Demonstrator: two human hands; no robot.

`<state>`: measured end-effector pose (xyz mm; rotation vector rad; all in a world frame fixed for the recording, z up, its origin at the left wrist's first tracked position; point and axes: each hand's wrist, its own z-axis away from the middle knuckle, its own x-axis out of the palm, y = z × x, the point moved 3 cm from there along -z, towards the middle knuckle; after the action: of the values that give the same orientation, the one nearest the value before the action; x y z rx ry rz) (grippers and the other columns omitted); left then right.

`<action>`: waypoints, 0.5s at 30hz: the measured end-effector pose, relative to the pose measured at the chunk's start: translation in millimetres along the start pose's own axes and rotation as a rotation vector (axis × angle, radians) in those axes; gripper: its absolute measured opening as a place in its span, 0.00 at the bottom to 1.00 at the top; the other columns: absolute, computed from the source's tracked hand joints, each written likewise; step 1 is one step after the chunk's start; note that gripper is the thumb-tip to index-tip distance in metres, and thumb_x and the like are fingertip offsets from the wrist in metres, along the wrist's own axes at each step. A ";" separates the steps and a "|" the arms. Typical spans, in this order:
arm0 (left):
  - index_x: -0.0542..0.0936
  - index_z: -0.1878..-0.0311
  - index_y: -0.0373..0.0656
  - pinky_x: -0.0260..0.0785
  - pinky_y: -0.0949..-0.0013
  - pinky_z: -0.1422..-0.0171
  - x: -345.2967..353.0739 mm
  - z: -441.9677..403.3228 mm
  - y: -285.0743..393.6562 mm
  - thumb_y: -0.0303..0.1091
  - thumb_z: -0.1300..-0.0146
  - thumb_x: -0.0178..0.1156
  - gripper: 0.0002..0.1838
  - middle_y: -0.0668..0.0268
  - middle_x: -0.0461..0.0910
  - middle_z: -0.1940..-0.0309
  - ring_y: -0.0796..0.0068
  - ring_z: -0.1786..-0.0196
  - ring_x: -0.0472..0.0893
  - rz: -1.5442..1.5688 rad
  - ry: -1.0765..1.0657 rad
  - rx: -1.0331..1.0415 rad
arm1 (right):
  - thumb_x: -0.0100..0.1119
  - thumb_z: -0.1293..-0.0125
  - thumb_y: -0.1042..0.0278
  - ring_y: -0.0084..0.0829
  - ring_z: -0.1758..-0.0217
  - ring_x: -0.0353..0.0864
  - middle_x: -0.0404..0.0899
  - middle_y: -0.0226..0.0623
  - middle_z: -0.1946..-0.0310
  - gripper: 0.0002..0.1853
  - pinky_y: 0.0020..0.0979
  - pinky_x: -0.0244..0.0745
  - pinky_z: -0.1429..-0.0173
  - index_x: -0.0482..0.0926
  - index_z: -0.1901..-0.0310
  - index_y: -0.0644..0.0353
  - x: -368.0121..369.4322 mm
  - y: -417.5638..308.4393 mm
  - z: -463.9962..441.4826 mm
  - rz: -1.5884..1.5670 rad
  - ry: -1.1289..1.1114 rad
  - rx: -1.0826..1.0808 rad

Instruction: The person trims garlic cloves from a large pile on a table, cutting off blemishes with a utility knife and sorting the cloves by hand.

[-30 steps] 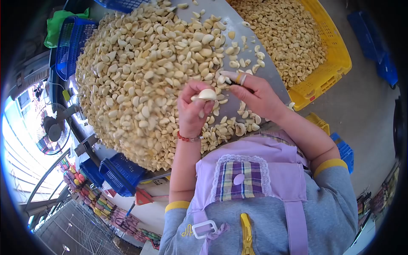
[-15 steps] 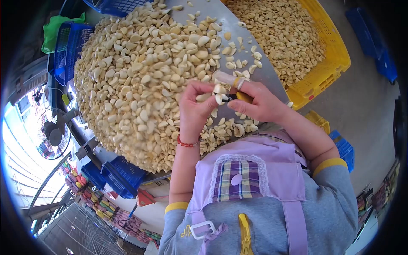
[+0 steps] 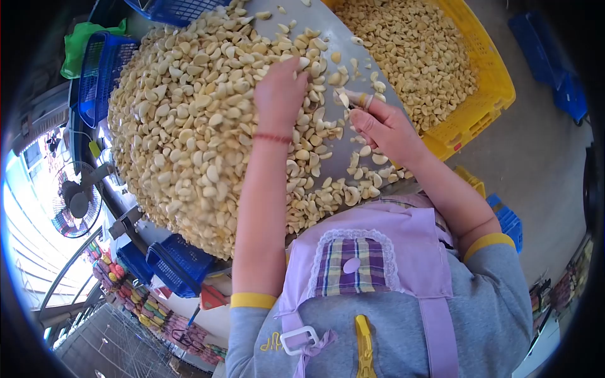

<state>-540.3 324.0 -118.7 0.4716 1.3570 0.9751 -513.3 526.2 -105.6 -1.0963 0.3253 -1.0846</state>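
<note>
A big heap of pale, garlic-like cloves [image 3: 189, 126] covers much of the grey metal table [image 3: 328, 120]. My left hand [image 3: 282, 91], with a red bracelet at the wrist, reaches onto the heap's right side; its fingers are curled at the cloves and partly hidden, so what they touch is unclear. To its right my right hand [image 3: 384, 126] is closed on a small dark-tipped knife, mostly covered by the fingers. A pale clove piece [image 3: 343, 99] is at the knife's tip, beside the covered index finger. Loose pieces lie beneath both hands.
A yellow crate [image 3: 495, 82] full of cloves stands at the upper right. Blue baskets are at the left [image 3: 101, 79], lower left [image 3: 179, 264] and top [image 3: 173, 9]. A fan [image 3: 77, 200] stands at the far left, and blue containers [image 3: 548, 63] at the far right.
My left hand has left my right hand and moved up and forward onto the heap. The clove it held a second ago no longer shows. My right hand has shifted slightly right, still with the knife.
</note>
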 end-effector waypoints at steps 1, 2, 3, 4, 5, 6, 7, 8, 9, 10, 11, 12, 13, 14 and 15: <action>0.80 0.59 0.40 0.66 0.77 0.69 1.7 -8.2 -4.6 0.37 0.43 0.59 0.13 0.69 0.78 0.73 0.78 0.73 0.73 -0.093 0.002 0.018 | 0.51 0.32 0.60 0.09 0.77 0.62 0.67 0.19 0.74 0.23 0.13 0.60 0.74 0.66 0.37 0.56 0.6 -2.2 0.7 0.003 0.005 -0.011; 0.80 0.59 0.40 0.66 0.76 0.68 4.5 -16.6 -7.6 0.37 0.45 0.61 0.13 0.70 0.78 0.73 0.79 0.73 0.74 -0.186 0.001 0.040 | 0.51 0.32 0.60 0.09 0.77 0.62 0.67 0.19 0.74 0.23 0.14 0.60 0.74 0.66 0.37 0.57 -0.3 -4.2 1.4 0.004 0.016 -0.023; 0.80 0.59 0.40 0.67 0.75 0.68 7.8 -25.0 -2.1 0.38 0.46 0.62 0.14 0.72 0.79 0.74 0.80 0.73 0.74 -0.278 -0.004 0.068 | 0.51 0.32 0.59 0.09 0.77 0.62 0.67 0.19 0.74 0.24 0.14 0.60 0.74 0.65 0.37 0.57 -4.1 -6.2 1.5 0.005 0.035 -0.038; 0.81 0.60 0.39 0.68 0.74 0.67 11.7 -29.6 2.3 0.38 0.47 0.64 0.15 0.73 0.79 0.74 0.81 0.73 0.74 -0.368 -0.014 0.093 | 0.51 0.32 0.59 0.09 0.77 0.62 0.67 0.18 0.74 0.24 0.14 0.59 0.74 0.65 0.37 0.57 -8.2 -5.9 3.3 0.027 0.046 -0.057; 0.80 0.60 0.39 0.64 0.77 0.70 12.2 -26.5 0.3 0.37 0.47 0.64 0.14 0.74 0.77 0.76 0.83 0.75 0.71 -0.163 -0.061 -0.014 | 0.51 0.32 0.59 0.09 0.77 0.62 0.66 0.18 0.74 0.24 0.14 0.59 0.74 0.64 0.36 0.57 -11.8 -3.5 5.3 0.048 0.056 -0.073; 0.80 0.59 0.39 0.59 0.80 0.74 6.6 -15.7 10.1 0.36 0.47 0.64 0.14 0.75 0.75 0.78 0.86 0.78 0.69 0.040 -0.105 -0.124 | 0.51 0.32 0.59 0.09 0.77 0.61 0.66 0.18 0.74 0.25 0.14 0.58 0.74 0.64 0.36 0.57 -15.1 -2.3 5.6 0.070 0.062 -0.091; 0.79 0.59 0.39 0.55 0.83 0.77 3.4 -5.0 13.3 0.34 0.47 0.64 0.13 0.76 0.72 0.79 0.89 0.81 0.66 0.241 -0.148 -0.242 | 0.52 0.33 0.60 0.10 0.77 0.60 0.65 0.18 0.76 0.24 0.16 0.58 0.74 0.65 0.37 0.58 -16.9 -1.5 6.1 0.092 0.087 -0.115; 0.77 0.60 0.39 0.52 0.83 0.78 5.6 2.3 6.6 0.33 0.46 0.63 0.12 0.75 0.71 0.81 0.89 0.82 0.64 0.434 -0.187 -0.297 | 0.53 0.33 0.60 0.11 0.77 0.59 0.63 0.17 0.79 0.24 0.18 0.57 0.74 0.67 0.38 0.58 -16.9 0.2 6.7 0.112 0.107 -0.136; 0.78 0.60 0.39 0.54 0.84 0.78 7.8 10.8 2.5 0.32 0.47 0.63 0.12 0.75 0.72 0.79 0.89 0.80 0.66 0.530 -0.231 -0.305 | 0.54 0.34 0.61 0.12 0.77 0.58 0.62 0.17 0.81 0.23 0.20 0.57 0.74 0.68 0.39 0.58 -15.8 1.8 6.8 0.134 0.125 -0.157; 0.78 0.59 0.39 0.56 0.84 0.77 10.5 20.9 0.1 0.32 0.47 0.64 0.13 0.75 0.73 0.78 0.90 0.79 0.67 0.628 -0.272 -0.313 | 0.55 0.34 0.61 0.13 0.77 0.59 0.62 0.18 0.81 0.23 0.20 0.57 0.74 0.68 0.39 0.58 -12.0 2.4 7.1 0.145 0.119 -0.193; 0.78 0.58 0.40 0.57 0.85 0.76 12.4 31.6 0.4 0.31 0.47 0.64 0.13 0.75 0.75 0.76 0.91 0.77 0.68 0.726 -0.311 -0.318 | 0.55 0.35 0.61 0.13 0.77 0.59 0.62 0.19 0.81 0.23 0.20 0.57 0.74 0.68 0.40 0.58 -6.7 1.8 7.7 0.157 0.113 -0.230; 0.76 0.58 0.40 0.58 0.85 0.76 13.2 42.6 6.7 0.32 0.48 0.65 0.15 0.74 0.76 0.74 0.90 0.77 0.69 0.753 -0.365 -0.343 | 0.55 0.35 0.62 0.14 0.77 0.59 0.62 0.19 0.82 0.23 0.21 0.58 0.74 0.69 0.40 0.59 -2.9 0.3 8.1 0.173 0.105 -0.271; 0.75 0.57 0.39 0.59 0.84 0.76 17.9 50.5 0.7 0.31 0.48 0.64 0.15 0.73 0.76 0.73 0.89 0.77 0.70 0.832 -0.436 -0.353 | 0.55 0.35 0.62 0.14 0.76 0.60 0.63 0.21 0.81 0.22 0.21 0.59 0.73 0.69 0.40 0.58 -0.5 -0.5 9.3 0.206 0.054 -0.248; 0.75 0.56 0.39 0.60 0.84 0.75 20.8 57.8 -3.7 0.32 0.49 0.64 0.17 0.72 0.76 0.73 0.89 0.77 0.70 0.983 -0.496 -0.366 | 0.55 0.35 0.63 0.15 0.76 0.61 0.64 0.22 0.81 0.22 0.21 0.60 0.72 0.70 0.41 0.58 0.5 -2.4 11.3 0.239 0.002 -0.225; 0.74 0.55 0.39 0.60 0.84 0.75 23.8 64.7 -7.9 0.33 0.49 0.64 0.19 0.71 0.76 0.73 0.88 0.77 0.70 1.135 -0.556 -0.378 | 0.55 0.35 0.63 0.15 0.75 0.62 0.64 0.24 0.80 0.21 0.20 0.61 0.71 0.70 0.41 0.58 2.6 -3.1 11.5 0.271 -0.049 -0.202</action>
<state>-478.4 354.6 -125.9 1.1625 0.2937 1.7858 -505.9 530.3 -96.9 -1.2160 0.5371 -0.7945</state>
